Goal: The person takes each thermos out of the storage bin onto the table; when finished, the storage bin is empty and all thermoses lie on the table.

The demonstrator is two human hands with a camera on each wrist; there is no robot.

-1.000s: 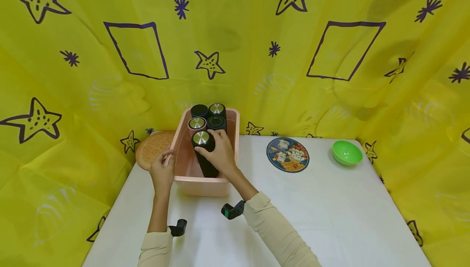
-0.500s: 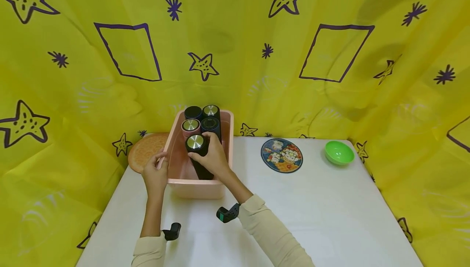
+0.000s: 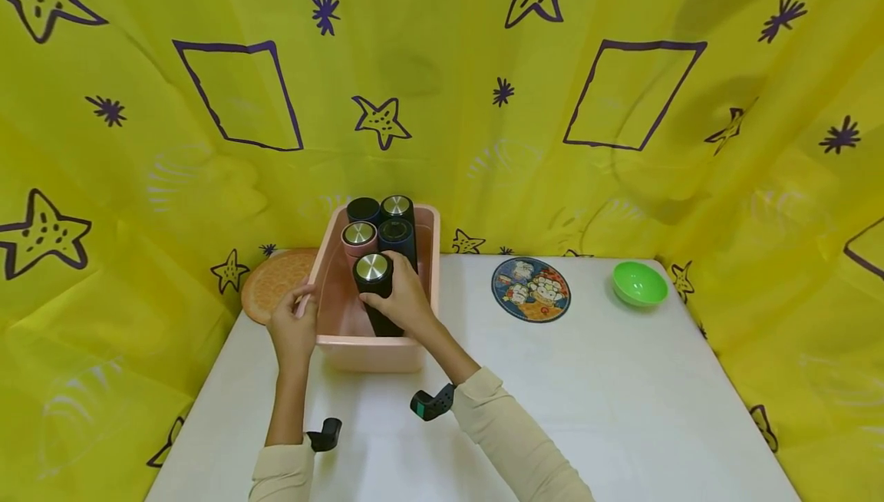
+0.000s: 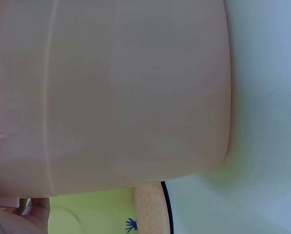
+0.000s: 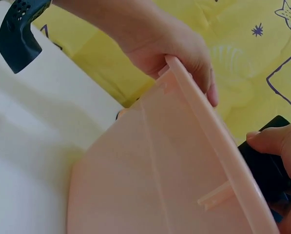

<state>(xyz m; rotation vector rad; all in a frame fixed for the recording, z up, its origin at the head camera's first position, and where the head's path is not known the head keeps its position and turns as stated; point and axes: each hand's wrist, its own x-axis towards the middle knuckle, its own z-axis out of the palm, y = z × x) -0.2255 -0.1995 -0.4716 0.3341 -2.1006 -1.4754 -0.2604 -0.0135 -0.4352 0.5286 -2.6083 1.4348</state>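
Observation:
A black thermos flask (image 3: 377,298) with a silver lid top leans slightly inside the front part of a pink plastic tub (image 3: 369,356). My right hand (image 3: 407,298) grips it near the top, thumb on the near side. In the right wrist view, the thumb lies against the dark flask (image 5: 267,168) behind the rim. My left hand (image 3: 293,325) holds the tub's left rim. Behind the gripped flask, several others stand in the tub: a pink flask (image 3: 359,235), a dark blue flask (image 3: 396,233), a black silver-topped flask (image 3: 397,207) and a dark-lidded flask (image 3: 363,210).
An orange round mat (image 3: 272,287) lies left of the tub, partly behind the left hand. On the white table (image 3: 587,394) to the right are a round picture mat (image 3: 531,290) and a green bowl (image 3: 640,284). Yellow patterned curtain (image 3: 442,172) surrounds the table's back and sides.
The head view has shifted slightly. Within the tub, the gripped flask's top has come a little toward the front. Both hands keep their holds.

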